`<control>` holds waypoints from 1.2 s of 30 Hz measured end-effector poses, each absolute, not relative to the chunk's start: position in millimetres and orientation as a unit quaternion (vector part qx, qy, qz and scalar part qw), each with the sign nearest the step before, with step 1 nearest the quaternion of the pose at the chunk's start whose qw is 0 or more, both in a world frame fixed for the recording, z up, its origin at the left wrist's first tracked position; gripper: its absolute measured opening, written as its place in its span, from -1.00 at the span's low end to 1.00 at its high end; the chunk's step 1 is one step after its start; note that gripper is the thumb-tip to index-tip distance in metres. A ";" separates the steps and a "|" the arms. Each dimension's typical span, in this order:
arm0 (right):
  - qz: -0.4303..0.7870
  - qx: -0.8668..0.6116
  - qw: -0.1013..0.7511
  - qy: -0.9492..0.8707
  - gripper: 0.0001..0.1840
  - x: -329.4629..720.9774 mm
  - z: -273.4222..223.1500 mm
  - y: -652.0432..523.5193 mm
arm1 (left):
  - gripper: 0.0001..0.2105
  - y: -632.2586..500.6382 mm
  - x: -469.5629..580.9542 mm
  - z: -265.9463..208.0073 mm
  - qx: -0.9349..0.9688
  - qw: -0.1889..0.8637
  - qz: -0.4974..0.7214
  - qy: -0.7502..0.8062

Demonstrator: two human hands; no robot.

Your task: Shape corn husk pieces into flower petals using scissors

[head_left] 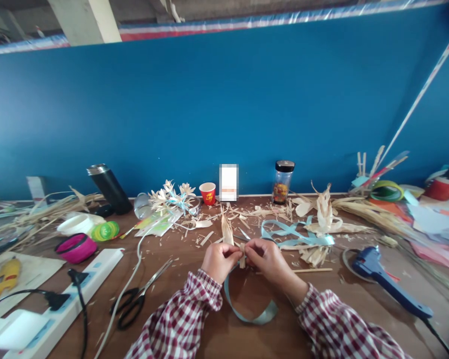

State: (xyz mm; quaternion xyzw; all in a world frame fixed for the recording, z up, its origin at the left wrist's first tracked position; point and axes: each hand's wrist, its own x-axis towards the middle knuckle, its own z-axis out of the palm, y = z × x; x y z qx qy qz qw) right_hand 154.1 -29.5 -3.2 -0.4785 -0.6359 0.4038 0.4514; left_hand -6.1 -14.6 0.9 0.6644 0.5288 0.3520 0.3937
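My left hand and my right hand meet over the middle of the table, thumbs and fingertips pinched together. Between them they grip a small piece of dry corn husk, partly covered by the fingers. A light blue ribbon hangs down from beneath the fingers and curls on the table. Just behind the left hand a pointed husk stands up. Close to the right hand lies a thin stick, and farther back is a loose tangle of blue ribbon.
Black-handled scissors and a white power strip lie to the left. On the right rests a blue glue gun. At the back stand husk flowers, a red paper cup and a lidded jar. Husk scraps litter the table.
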 end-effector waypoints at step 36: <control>0.448 -0.438 0.444 -0.641 -0.76 154.5 -7.0 -27.2 | -0.79 -17.3 -3.9 5.3 0.680 0.376 0.361 0.516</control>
